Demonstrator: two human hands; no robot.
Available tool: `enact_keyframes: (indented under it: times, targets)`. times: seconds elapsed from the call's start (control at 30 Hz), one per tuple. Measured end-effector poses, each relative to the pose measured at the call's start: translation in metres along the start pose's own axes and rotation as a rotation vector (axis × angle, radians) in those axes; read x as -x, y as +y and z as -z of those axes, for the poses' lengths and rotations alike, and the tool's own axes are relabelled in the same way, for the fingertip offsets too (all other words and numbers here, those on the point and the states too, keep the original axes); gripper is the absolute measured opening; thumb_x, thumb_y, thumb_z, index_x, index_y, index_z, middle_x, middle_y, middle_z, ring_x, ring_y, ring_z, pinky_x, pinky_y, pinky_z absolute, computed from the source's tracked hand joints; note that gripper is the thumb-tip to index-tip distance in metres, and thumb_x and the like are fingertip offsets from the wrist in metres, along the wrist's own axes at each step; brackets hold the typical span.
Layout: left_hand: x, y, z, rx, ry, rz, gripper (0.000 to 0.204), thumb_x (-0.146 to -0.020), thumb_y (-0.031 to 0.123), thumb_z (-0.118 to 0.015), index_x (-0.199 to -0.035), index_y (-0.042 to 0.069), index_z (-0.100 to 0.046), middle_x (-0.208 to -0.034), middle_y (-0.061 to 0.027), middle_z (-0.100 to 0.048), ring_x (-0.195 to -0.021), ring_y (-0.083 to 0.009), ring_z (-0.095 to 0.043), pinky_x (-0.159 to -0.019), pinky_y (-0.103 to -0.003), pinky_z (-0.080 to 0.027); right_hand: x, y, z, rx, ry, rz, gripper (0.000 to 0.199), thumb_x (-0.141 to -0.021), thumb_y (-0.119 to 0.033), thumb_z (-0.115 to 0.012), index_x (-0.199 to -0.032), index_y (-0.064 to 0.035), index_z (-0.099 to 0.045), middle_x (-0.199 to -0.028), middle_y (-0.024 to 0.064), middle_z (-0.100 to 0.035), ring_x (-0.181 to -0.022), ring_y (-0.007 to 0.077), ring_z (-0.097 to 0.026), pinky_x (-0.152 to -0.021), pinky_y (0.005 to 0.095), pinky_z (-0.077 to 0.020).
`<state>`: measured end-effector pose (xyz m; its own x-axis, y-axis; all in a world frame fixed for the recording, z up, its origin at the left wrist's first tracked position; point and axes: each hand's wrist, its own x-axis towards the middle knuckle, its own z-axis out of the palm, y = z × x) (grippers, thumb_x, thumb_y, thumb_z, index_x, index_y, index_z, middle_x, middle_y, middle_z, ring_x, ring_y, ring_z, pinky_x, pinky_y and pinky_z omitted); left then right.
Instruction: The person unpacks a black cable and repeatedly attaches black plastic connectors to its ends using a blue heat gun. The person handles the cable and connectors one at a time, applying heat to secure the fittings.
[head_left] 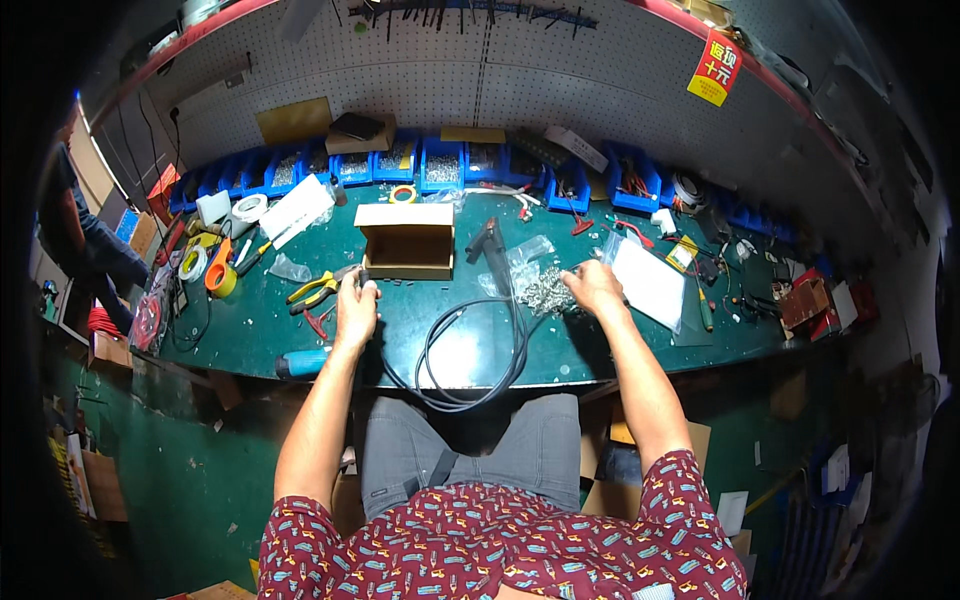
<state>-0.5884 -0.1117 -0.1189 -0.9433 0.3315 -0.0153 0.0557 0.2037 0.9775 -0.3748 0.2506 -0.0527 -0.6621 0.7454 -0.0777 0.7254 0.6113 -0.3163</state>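
Note:
Above the front of the green workbench, my left hand (357, 309) is closed, fingertips up, on a small dark piece too small to name. Just left of it lie yellow-handled pliers (316, 290) and a red-handled tool (318, 324). My right hand (597, 287) reaches with bent fingertips into a heap of small shiny metal parts (547, 293); what the fingers pinch cannot be made out. Between my hands a dark cable (427, 340) lies coiled, its loop hanging past the bench edge. Behind it stands an open cardboard box (409, 270) with its lid raised.
Blue bins (441, 166) of small parts line the bench's back. A teal tool (301, 363) lies at the front edge. White sheets (648, 285) and a screwdriver (706, 311) are at right; tape rolls (221, 272) at left. Another person (90, 235) stands far left.

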Motion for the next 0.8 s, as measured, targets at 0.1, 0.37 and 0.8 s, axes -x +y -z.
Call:
enact_keyframes:
  times: [0.1, 0.37, 0.8]
  targets:
    - [-0.010, -0.011, -0.011, -0.007, -0.023, -0.015, 0.042, -0.102, 0.018, -0.054, -0.142, 0.007, -0.045, -0.091, -0.0022, -0.063, -0.072, -0.0082, -0.056, -0.058, -0.024, -0.050, -0.012, -0.038, -0.002, -0.177, 0.028, 0.117, 0.042, -0.083, -0.047, -0.075, -0.095, -0.0067, -0.075, -0.101, 0.0191, -0.074, -0.100, 0.0385, -0.070, -0.087, 0.0477, -0.0550]
    - [-0.016, -0.023, -0.032, -0.170, -0.059, -0.125, 0.045, -0.096, 0.010, -0.060, -0.139, 0.005, -0.047, -0.082, -0.0028, -0.061, -0.064, -0.0091, -0.054, -0.056, -0.027, -0.046, -0.072, -0.107, -0.082, -0.214, -0.202, -0.026, 0.057, -0.082, -0.042, -0.077, -0.120, -0.0004, -0.068, -0.124, 0.0238, -0.068, -0.118, 0.0405, -0.064, -0.100, 0.0472, -0.0508]
    - [0.008, 0.022, -0.087, -0.372, -0.238, -0.523, 0.045, -0.089, 0.018, -0.069, -0.131, 0.003, -0.060, -0.125, -0.0197, -0.064, -0.119, -0.0380, -0.058, -0.105, -0.045, -0.045, -0.045, -0.134, 0.045, -1.078, 0.404, 0.506, 0.040, -0.102, -0.035, -0.059, -0.112, 0.0031, -0.061, -0.069, 0.0005, -0.059, -0.059, 0.0081, -0.056, -0.054, 0.0276, -0.0458]
